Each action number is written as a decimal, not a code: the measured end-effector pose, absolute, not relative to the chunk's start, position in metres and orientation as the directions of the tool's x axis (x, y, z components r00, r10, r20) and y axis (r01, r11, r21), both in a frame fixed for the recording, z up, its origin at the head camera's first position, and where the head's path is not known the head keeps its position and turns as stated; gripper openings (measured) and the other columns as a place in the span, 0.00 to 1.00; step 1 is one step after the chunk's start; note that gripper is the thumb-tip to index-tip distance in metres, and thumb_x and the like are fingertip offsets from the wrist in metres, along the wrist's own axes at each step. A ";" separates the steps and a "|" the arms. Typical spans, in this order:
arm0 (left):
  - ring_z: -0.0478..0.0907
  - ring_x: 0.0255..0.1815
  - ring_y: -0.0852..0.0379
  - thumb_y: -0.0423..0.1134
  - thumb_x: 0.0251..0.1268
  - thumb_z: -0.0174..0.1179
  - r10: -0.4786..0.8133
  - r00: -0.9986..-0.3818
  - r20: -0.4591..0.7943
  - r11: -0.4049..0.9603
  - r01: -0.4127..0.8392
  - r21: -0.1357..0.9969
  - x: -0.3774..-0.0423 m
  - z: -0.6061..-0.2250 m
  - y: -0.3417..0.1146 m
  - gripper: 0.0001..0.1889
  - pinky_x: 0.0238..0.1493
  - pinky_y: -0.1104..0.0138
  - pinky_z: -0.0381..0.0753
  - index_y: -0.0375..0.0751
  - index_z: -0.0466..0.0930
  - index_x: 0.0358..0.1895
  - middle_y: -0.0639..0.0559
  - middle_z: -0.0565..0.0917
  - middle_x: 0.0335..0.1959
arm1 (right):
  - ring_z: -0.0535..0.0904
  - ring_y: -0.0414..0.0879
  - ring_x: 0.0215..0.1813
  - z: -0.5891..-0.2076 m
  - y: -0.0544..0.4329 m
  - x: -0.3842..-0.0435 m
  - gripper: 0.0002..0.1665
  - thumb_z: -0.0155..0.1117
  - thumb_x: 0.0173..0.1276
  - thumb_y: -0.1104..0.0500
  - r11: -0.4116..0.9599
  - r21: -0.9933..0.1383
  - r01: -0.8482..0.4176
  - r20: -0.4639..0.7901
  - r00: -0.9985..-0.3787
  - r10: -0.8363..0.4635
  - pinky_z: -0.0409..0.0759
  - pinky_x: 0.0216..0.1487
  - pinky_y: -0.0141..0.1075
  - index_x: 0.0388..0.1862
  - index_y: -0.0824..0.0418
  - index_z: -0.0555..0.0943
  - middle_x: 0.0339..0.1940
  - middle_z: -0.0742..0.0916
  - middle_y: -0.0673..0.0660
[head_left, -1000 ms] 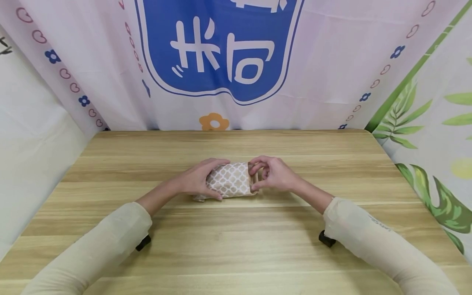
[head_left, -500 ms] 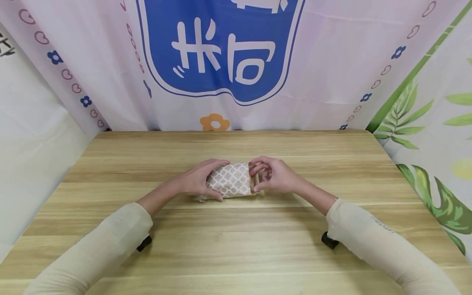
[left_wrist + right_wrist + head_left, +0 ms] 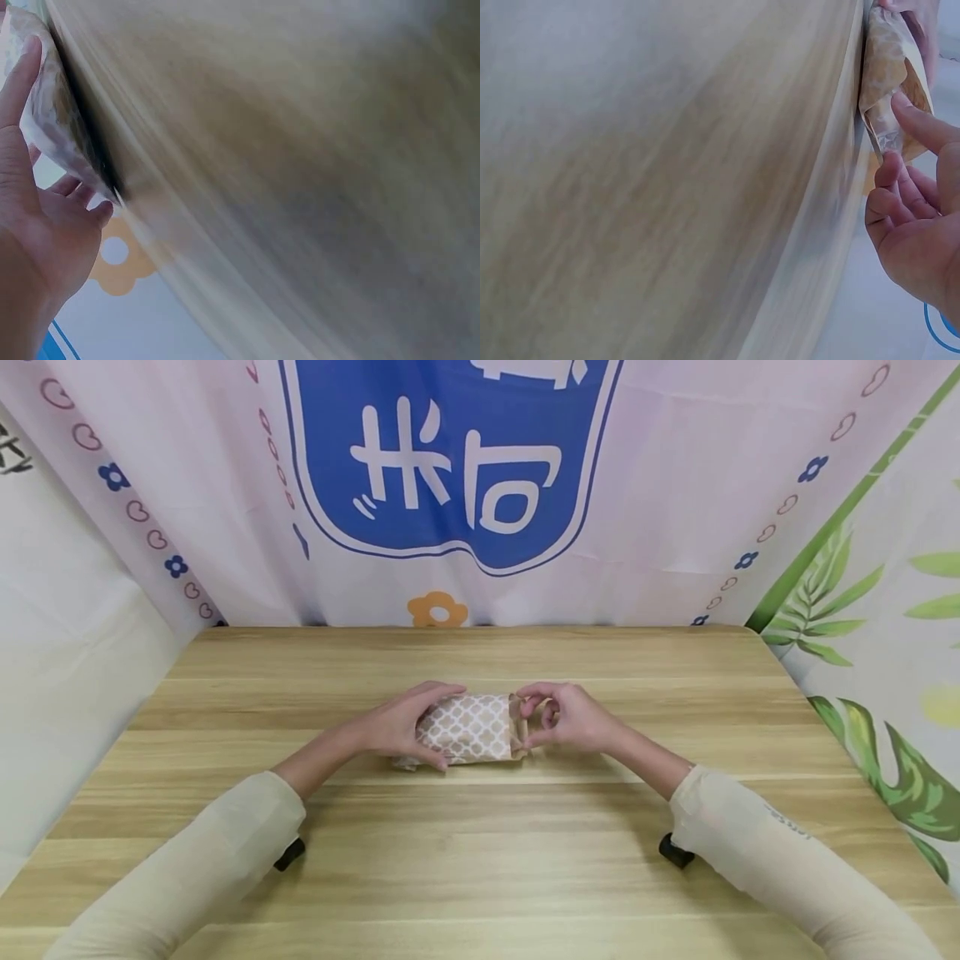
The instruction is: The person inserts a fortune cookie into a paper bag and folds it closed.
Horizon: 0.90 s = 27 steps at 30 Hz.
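Room over near tabletop, banner wall beyond.

Patterned paper bag — left end partly hidden by the left fingers, interior indiscernible; blue emblem cut off above; sleeve lettering illegibly small — counter blurred in wrist views.

The bag lies on the table, near the middle. The left hand is at nine o'clock from the bag, with its fingers round that end. The right hand is at three o'clock, touching the bag's open end. The left sleeve is at eight o'clock, the right sleeve at four. Behind the table, at twelve, is a cloth.
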State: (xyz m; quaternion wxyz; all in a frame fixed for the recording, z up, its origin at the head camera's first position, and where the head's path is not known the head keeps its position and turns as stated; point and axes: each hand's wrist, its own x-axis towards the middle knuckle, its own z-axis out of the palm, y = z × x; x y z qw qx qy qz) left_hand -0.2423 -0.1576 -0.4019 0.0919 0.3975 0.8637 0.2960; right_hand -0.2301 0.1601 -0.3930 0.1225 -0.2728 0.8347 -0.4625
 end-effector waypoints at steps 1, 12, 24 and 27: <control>0.66 0.74 0.37 0.54 0.43 0.84 0.745 -0.663 0.079 0.509 0.641 0.575 -0.243 -0.402 -0.159 0.61 0.75 0.40 0.65 0.33 0.59 0.79 0.35 0.67 0.76 | 0.75 0.43 0.30 -0.394 0.160 -0.230 0.42 0.83 0.51 0.73 0.424 -0.838 -0.343 0.049 -0.821 -0.569 0.76 0.31 0.26 0.66 0.76 0.75 0.45 0.86 0.63; 0.68 0.72 0.37 0.59 0.37 0.85 0.760 -0.646 0.067 0.531 0.677 0.510 -0.246 -0.403 -0.165 0.64 0.75 0.43 0.67 0.31 0.62 0.78 0.34 0.70 0.73 | 0.75 0.42 0.29 -0.394 0.156 -0.230 0.44 0.84 0.50 0.71 0.434 -0.833 -0.343 0.041 -0.821 -0.570 0.76 0.30 0.26 0.66 0.77 0.74 0.46 0.87 0.63; 0.69 0.71 0.38 0.57 0.36 0.86 0.738 -0.673 0.054 0.558 0.653 0.512 -0.244 -0.403 -0.163 0.64 0.75 0.43 0.67 0.31 0.62 0.78 0.35 0.72 0.72 | 0.79 0.42 0.32 -0.400 0.149 -0.231 0.41 0.86 0.50 0.67 0.433 -0.828 -0.356 0.065 -0.828 -0.557 0.77 0.32 0.25 0.63 0.74 0.79 0.47 0.91 0.61; 0.69 0.72 0.38 0.57 0.36 0.86 0.735 -0.676 0.049 0.564 0.650 0.509 -0.244 -0.403 -0.162 0.64 0.75 0.43 0.67 0.31 0.62 0.78 0.35 0.72 0.72 | 0.78 0.41 0.31 -0.401 0.147 -0.231 0.41 0.86 0.49 0.67 0.421 -0.838 -0.348 0.071 -0.833 -0.548 0.76 0.31 0.25 0.63 0.74 0.79 0.47 0.91 0.61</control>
